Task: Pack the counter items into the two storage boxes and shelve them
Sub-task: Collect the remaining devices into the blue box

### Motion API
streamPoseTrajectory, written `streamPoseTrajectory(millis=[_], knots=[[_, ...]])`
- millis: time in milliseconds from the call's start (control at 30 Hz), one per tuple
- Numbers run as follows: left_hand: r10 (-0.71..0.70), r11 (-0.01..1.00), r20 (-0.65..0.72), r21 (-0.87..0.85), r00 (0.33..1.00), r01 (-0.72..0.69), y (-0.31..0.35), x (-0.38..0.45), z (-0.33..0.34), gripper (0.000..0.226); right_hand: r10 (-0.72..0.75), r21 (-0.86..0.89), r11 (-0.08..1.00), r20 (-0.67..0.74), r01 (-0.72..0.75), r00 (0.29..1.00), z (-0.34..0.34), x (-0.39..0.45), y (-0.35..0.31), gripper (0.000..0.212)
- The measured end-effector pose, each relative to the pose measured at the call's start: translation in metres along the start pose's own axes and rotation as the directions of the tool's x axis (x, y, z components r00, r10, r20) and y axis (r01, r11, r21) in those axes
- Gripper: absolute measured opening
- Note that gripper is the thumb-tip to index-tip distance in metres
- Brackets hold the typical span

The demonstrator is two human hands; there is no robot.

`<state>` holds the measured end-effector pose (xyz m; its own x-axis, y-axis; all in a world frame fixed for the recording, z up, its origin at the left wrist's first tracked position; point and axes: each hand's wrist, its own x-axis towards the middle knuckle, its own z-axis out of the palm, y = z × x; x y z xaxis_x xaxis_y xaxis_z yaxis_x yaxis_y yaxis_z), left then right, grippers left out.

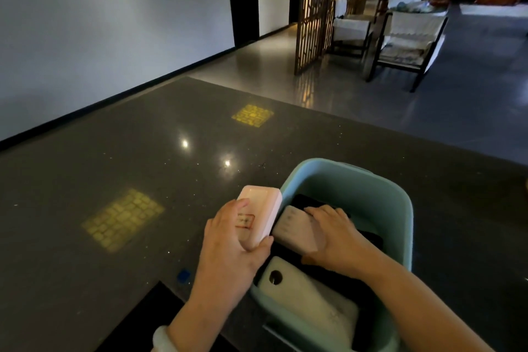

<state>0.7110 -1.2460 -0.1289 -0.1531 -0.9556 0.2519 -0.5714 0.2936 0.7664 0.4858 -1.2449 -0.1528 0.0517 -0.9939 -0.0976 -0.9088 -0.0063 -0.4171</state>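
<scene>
The left hand (228,248) grips a pink box (258,216) at the green storage box's (400,208) left rim; the right hand (337,234) presses flat on a beige packet (294,228) inside. Best shift that packet aside, then slide the pink box down edgewise.

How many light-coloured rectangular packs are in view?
3: a pink pack gripped by the left hand, a beige one under the right hand, a white one lying nearer; others may be hidden.
</scene>
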Motion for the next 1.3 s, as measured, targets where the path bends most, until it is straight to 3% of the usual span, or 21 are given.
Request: streamPoseTrajectory(millis=[467, 1100, 1167, 1233, 1300], knots=[[0.021, 1.000, 0.003, 0.017, 1.000, -0.021, 0.003, -0.005, -0.002, 0.072, -0.042, 0.030, 0.999, 0.013, 0.042, 0.999, -0.001, -0.002, -0.007, 0.100], [-0.002, 1.000, 0.008, 0.001, 1.000, 0.002, 0.009, -0.007, -0.004, 0.074, 0.026, 0.027, 0.999, 0.055, -0.028, 0.998, -0.005, -0.009, -0.015, 0.099], [-0.032, 0.999, -0.005, -0.019, 0.999, 0.032, 0.012, -0.009, -0.004, 0.077, 0.018, 0.024, 1.000, 0.012, -0.018, 1.000, -0.009, -0.012, -0.021, 0.089], [-0.047, 0.998, -0.020, -0.045, 0.999, 0.046, 0.016, -0.010, -0.003, 0.081, -0.008, 0.094, 0.995, -0.135, 0.021, 0.991, -0.016, -0.014, -0.032, 0.070], [-0.031, 0.997, -0.021, -0.073, 0.999, 0.029, 0.024, -0.008, -0.002, 0.083, 0.044, 0.336, 0.941, -0.227, 0.036, 0.973, -0.027, -0.017, -0.047, 0.049]])
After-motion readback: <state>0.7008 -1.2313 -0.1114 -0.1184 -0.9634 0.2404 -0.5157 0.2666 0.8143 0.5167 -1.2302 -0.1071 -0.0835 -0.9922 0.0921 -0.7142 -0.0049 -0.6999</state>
